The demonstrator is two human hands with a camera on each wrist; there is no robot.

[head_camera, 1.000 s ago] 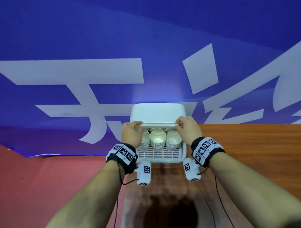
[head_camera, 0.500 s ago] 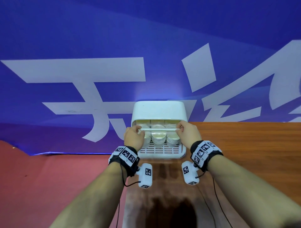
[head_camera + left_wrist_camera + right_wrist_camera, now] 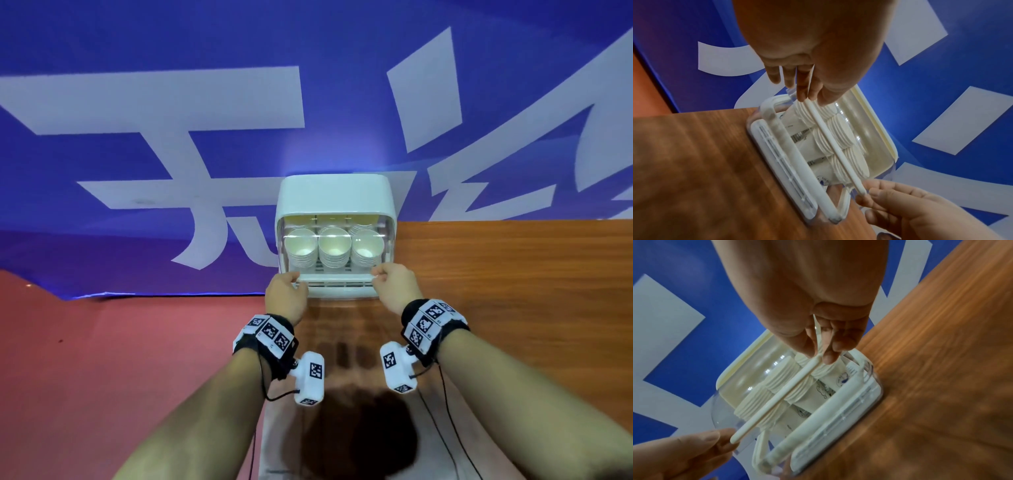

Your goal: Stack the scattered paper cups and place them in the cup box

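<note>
The white cup box [image 3: 335,192] stands at the wooden table's far edge. Through its clear curved cover I see three stacks of paper cups [image 3: 334,243] in front and more stacks behind. My left hand [image 3: 294,279] pinches the left end of the cover's white handle bar [image 3: 337,278], and my right hand [image 3: 378,274] pinches its right end. The bar sits low on the box front, just above the slatted base [image 3: 781,155]. In the wrist views the handle bar [image 3: 835,146] [image 3: 777,395] crosses in front of the cup rims, with a gap left to the base.
The wooden table [image 3: 513,308] stretches right and toward me. A blue banner with large white characters [image 3: 171,102] hangs right behind the box. Left of the table lies a red surface [image 3: 102,377]. No loose cups show on the table.
Both hands have drawn the handle bar down from the top of the box front to near its base, so the clear cover now hangs over the cups.
</note>
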